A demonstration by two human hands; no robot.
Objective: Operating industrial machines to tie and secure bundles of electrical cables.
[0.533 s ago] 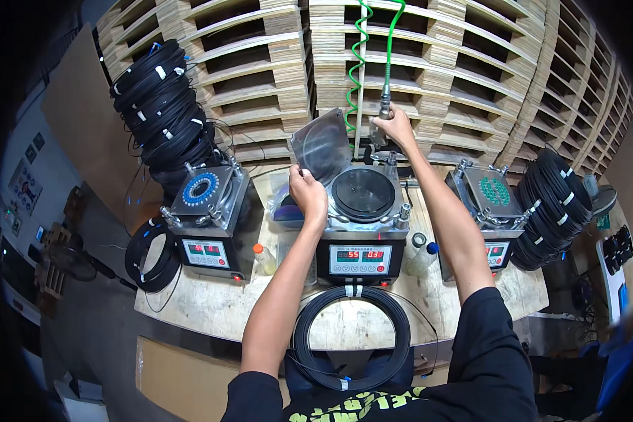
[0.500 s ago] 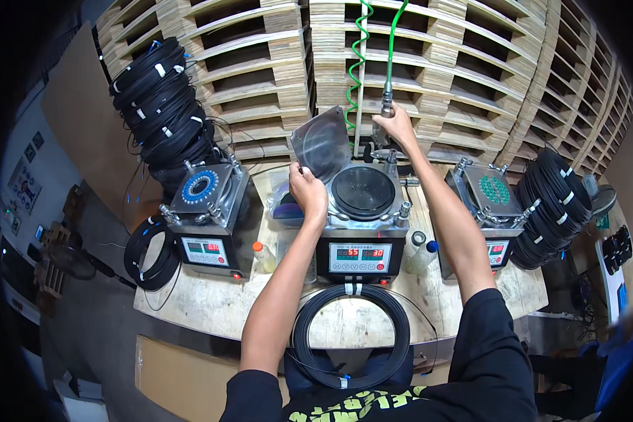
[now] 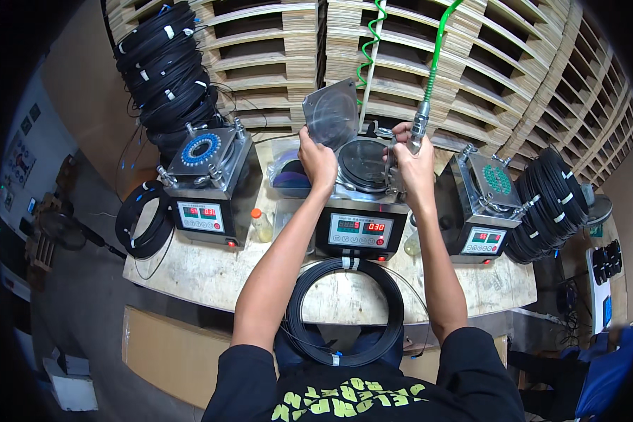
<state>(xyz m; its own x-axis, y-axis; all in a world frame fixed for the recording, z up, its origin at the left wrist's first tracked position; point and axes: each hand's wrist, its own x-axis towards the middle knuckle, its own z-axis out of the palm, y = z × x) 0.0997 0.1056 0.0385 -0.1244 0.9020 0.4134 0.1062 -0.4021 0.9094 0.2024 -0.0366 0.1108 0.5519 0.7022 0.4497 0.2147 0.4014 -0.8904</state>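
My left hand (image 3: 318,163) is closed on the near edge of a square metal plate (image 3: 333,116), tilted up behind the middle polishing machine (image 3: 321,225). The plate's face has a round mark. In my right hand (image 3: 415,165) is an air blow gun (image 3: 420,121) on a green hose (image 3: 439,53), gripped with the fingers wrapped round it. The gun is over the right side of the machine's round dark disc (image 3: 359,167); its nozzle is hard to make out. A coil of black cable (image 3: 295,309) lies at the table's front edge, before my body.
Similar machines stand left (image 3: 225,169) and right (image 3: 464,204), each topped by a plate with a ring of connectors. An orange-capped bottle (image 3: 261,226) sits by the middle machine. Cable coils are stacked left (image 3: 165,84) and right (image 3: 552,204). Wooden pallets (image 3: 260,60) rise behind.
My right hand has brought the air gun down and nearer, from behind the machine to beside its disc. My left hand still holds the plate. The view has shifted slightly.
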